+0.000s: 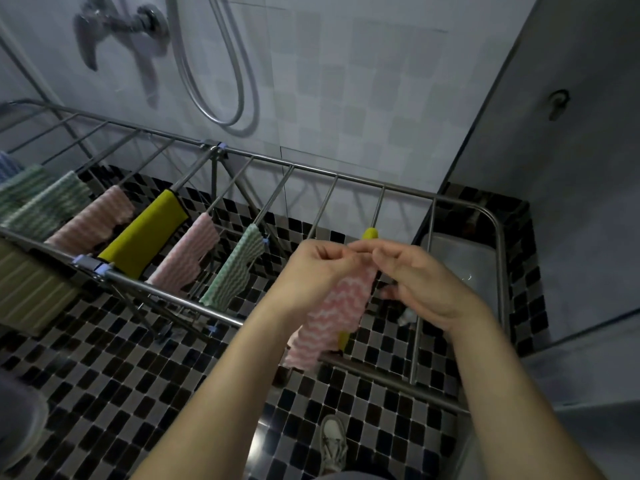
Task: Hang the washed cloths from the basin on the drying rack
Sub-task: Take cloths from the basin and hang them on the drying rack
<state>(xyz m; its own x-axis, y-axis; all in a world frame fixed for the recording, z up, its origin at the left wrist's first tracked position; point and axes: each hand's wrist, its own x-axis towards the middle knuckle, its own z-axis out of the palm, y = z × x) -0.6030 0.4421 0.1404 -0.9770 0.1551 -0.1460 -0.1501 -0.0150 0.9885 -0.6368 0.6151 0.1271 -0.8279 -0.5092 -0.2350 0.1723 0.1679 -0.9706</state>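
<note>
A steel drying rack spans the view above a checkered tile floor. A pink-and-white wavy cloth hangs from my two hands over the rack's right part. My left hand pinches its top edge on the left, and my right hand pinches it on the right. Behind the cloth a yellow cloth lies over a bar, mostly hidden. Several cloths hang on bars to the left: a green wavy one, a pink one and a yellow-green one. The basin sits on the floor under the rack's right end.
Bare rack bars lie right of my hands. A shower hose and a tap hang on the tiled wall behind. A grey wall closes the right side. My shoe is on the floor below.
</note>
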